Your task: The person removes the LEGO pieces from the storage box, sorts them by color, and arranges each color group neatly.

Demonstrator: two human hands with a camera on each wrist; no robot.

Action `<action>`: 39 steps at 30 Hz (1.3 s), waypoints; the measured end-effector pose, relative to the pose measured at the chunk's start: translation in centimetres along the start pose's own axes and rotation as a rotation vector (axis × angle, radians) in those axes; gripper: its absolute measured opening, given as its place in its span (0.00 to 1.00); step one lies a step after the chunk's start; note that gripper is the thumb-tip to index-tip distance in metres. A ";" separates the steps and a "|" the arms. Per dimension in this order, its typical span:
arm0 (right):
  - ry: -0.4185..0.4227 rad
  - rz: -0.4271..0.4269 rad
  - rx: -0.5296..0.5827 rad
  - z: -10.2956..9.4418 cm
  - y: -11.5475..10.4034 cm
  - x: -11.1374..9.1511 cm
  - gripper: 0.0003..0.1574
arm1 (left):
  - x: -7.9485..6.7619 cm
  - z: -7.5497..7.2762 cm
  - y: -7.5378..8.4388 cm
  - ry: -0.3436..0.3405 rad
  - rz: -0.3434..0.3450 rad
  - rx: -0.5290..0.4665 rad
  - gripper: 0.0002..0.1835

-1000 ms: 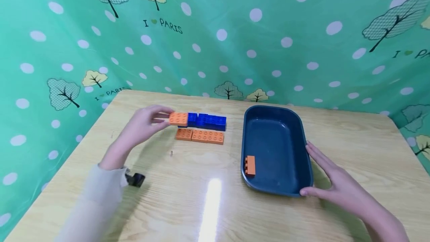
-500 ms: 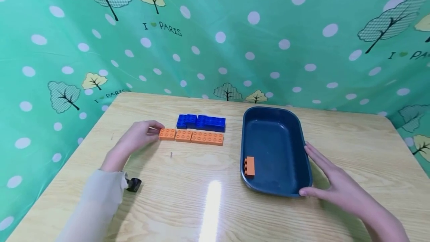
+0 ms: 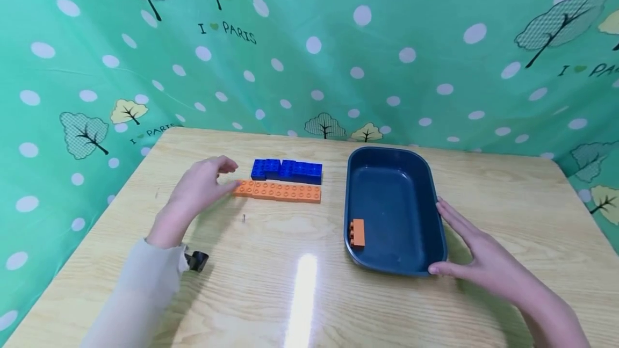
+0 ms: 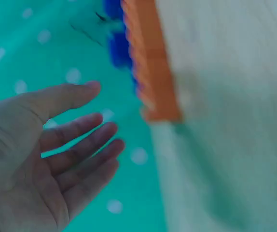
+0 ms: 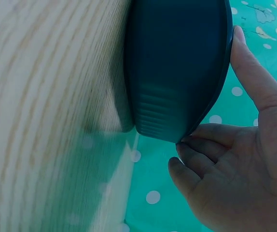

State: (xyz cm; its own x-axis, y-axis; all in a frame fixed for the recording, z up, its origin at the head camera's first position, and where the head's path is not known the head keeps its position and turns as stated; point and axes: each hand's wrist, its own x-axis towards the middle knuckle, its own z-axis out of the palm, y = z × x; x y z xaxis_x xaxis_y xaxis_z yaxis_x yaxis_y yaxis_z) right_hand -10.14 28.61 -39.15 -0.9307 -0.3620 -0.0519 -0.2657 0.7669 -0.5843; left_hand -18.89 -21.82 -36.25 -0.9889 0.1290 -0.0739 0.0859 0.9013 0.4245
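Observation:
My left hand (image 3: 200,184) hovers at the left end of a row of orange toy bricks (image 3: 278,190) laid end to end with studs up. In the left wrist view its fingers (image 4: 83,137) are spread and hold nothing, apart from the orange row. Behind that row stands a line of blue toy bricks (image 3: 287,171). My right hand (image 3: 488,265) touches the right side and near corner of a dark blue plastic bin (image 3: 394,271) with thumb and fairly straight fingers. One orange brick (image 3: 358,233) lies on its side inside the bin, against the left wall.
A wooden table (image 3: 242,294) bears everything, with a green patterned cloth (image 3: 290,42) hanging behind it. A tiny object (image 3: 244,218) lies in front of the orange row. A black device (image 3: 197,260) sits at the left wrist.
My left hand brought an orange brick from above the blue bricks down to the left end of the orange row, then let go. The row now looks joined. The right hand stays at the bin.

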 end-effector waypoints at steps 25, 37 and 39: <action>0.027 0.001 0.029 -0.3 -0.6 -0.2 0.70 | -1.9 7.4 19.2 -0.417 0.549 -0.634 0.14; 0.040 -0.020 0.036 -0.1 -0.9 -0.2 0.69 | 0.6 10.8 21.5 -0.473 0.629 -0.685 0.14; 0.038 -0.017 0.033 -0.1 -0.9 -0.3 0.69 | 0.8 10.5 21.5 -0.448 0.648 -0.659 0.13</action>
State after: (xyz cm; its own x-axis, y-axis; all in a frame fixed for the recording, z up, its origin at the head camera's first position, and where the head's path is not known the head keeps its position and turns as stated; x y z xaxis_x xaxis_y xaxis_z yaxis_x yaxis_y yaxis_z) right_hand -9.63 28.08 -38.51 -0.9353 -0.3537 -0.0117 -0.2734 0.7430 -0.6109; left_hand -16.57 2.02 -36.69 -0.6285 0.7744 0.0730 0.3701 0.2152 0.9037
